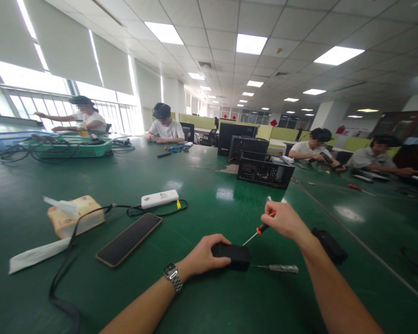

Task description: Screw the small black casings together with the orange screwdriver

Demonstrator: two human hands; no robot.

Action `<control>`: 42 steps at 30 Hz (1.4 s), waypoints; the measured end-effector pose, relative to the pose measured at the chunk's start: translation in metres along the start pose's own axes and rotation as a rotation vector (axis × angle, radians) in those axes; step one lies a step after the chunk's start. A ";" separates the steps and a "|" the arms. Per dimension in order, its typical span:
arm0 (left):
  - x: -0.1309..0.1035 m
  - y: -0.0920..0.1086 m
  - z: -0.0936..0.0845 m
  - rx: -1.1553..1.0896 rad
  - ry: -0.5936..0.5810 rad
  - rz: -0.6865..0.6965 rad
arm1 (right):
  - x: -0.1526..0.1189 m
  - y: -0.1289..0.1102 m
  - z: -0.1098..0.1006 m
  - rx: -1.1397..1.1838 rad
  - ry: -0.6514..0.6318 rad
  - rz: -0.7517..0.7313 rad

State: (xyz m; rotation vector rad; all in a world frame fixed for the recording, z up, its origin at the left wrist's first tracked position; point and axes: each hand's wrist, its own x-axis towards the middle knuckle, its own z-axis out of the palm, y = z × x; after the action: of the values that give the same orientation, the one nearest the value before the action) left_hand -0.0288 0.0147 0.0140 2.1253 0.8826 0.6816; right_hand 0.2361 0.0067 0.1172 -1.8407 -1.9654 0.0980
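Observation:
My left hand [211, 254] grips a black box-shaped device [239, 258] by its left end and holds it down on the green table [181, 297]. In my right hand [282, 217] is a screwdriver [262, 228] with an orange and black handle. Its shaft slants down to the left, and the tip meets the top of the device near its far edge. Whether a screw sits under the tip is too small to tell. A second screwdriver [282, 268] with a clear handle lies just right of the device. Beyond my right wrist rests another black device [330, 245].
Left of my hands lie a phone [129, 239], a tissue pack [77, 215] and a white power strip [159, 198] with a black cable. Open computer cases [264, 169] stand farther back. A green basket [73, 148] holds cables. Several people sit around the table.

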 end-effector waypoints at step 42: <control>0.001 0.000 0.001 0.002 0.003 0.017 | -0.022 -0.029 -0.016 0.183 -0.055 -0.319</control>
State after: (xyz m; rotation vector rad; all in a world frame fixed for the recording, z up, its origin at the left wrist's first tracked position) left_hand -0.0275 0.0147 0.0133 2.1363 0.8675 0.6932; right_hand 0.2148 -0.0217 0.1359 -1.4066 -2.1822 0.2234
